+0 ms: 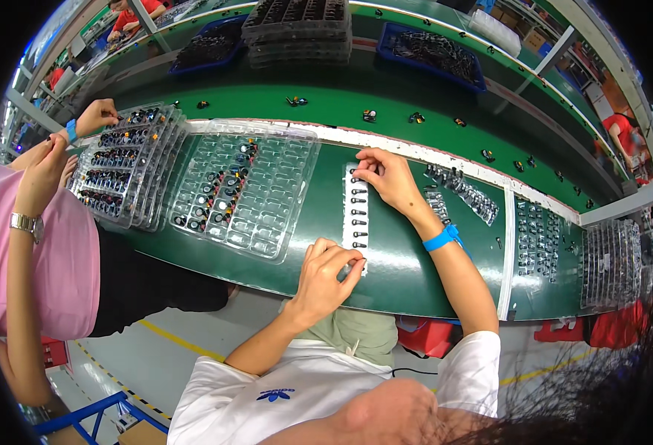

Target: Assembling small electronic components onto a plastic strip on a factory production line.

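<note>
A narrow white strip (352, 231) lies on the green bench in front of me, with several small black parts (358, 211) set across it in a column. At its near end is my left hand (325, 276), thumb and forefinger pinched together. Whatever those fingertips hold is too small to make out. My right hand (387, 176), with a blue band (443, 237) on the wrist, reaches over the far end of the strip. Its thumb and fingertips are closed together at the topmost black part, and what lies between them is hidden.
A clear tray (274, 194) partly filled with small parts lies left, beside stacked filled trays (130, 167). A co-worker's hands (96, 116) work there. Small metallic parts (467, 194) lie right. Beyond runs a green belt (326, 104) carrying scattered parts; stacked trays (610, 263) stand far right.
</note>
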